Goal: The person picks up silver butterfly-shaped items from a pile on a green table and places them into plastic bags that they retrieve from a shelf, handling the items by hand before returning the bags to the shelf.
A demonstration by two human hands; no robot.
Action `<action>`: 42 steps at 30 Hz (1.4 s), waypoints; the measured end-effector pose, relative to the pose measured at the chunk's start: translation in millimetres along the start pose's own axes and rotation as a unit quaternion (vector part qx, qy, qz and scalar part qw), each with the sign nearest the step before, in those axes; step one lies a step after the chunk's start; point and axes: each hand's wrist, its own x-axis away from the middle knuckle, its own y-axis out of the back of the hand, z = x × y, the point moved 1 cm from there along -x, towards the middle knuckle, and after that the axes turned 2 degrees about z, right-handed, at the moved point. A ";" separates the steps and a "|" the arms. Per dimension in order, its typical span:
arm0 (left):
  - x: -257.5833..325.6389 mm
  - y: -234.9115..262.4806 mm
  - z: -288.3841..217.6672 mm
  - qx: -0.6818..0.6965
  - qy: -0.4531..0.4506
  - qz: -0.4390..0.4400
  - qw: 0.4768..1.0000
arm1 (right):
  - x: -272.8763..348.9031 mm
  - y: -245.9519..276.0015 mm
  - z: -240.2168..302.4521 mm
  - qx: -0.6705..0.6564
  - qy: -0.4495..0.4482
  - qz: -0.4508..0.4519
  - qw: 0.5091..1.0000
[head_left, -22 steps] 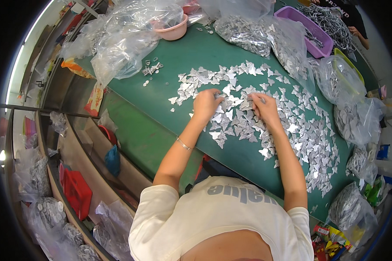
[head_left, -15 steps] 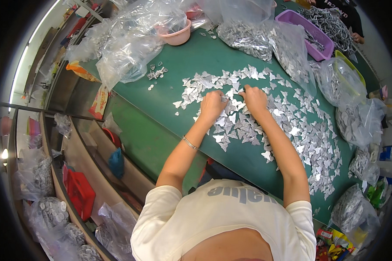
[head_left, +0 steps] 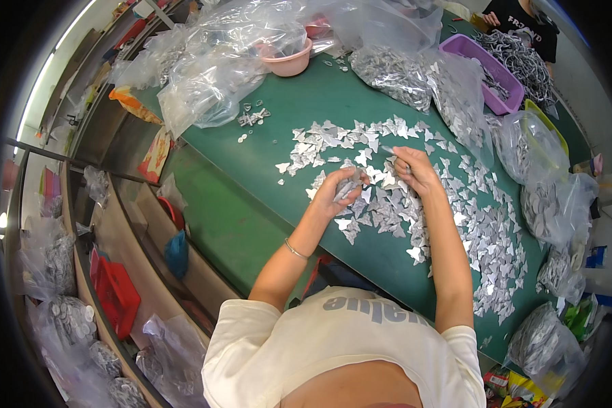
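Many flat silver butterfly-shaped metal pieces [head_left: 493,231] lie spread over the green table [head_left: 265,177]. Just above their near left part, my left hand [head_left: 338,192] is turned partly palm up, its fingers curled round a small batch of metal pieces [head_left: 347,186]. To its right, my right hand [head_left: 415,168] is raised over the spread with its fingers pinched together. A thin silver metal piece [head_left: 387,149] juts from those fingertips. How many pieces the left hand holds cannot be made out.
Clear bags of metal parts [head_left: 394,75] line the far and right sides. A pink bowl [head_left: 289,61] and purple basket [head_left: 486,71] stand at the back. Small fittings [head_left: 253,117] lie at the far left. Shelving with a red basket [head_left: 115,292] is at left. Another person [head_left: 523,27] is beyond the table.
My left hand has come nearer and turned upward, now with metal pieces in it. My right hand has lifted slightly to the right with a piece at its fingertips. The view has shifted a little.
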 end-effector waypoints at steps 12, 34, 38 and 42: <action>6.7 22.3 -24.7 -0.230 -0.056 -0.220 0.946 | -8.2 -4.7 -0.6 -0.076 0.022 -0.125 0.989; 10.5 16.3 -28.6 0.212 0.011 -0.059 0.975 | 49.1 -9.3 7.8 0.056 0.027 -0.115 0.991; 18.1 8.8 -12.6 0.209 0.010 -0.008 0.978 | 67.1 -17.4 4.8 0.072 0.021 -0.130 0.989; 25.0 1.5 -1.2 0.171 0.023 -0.036 0.984 | 83.6 -19.7 0.4 0.081 0.033 -0.135 0.987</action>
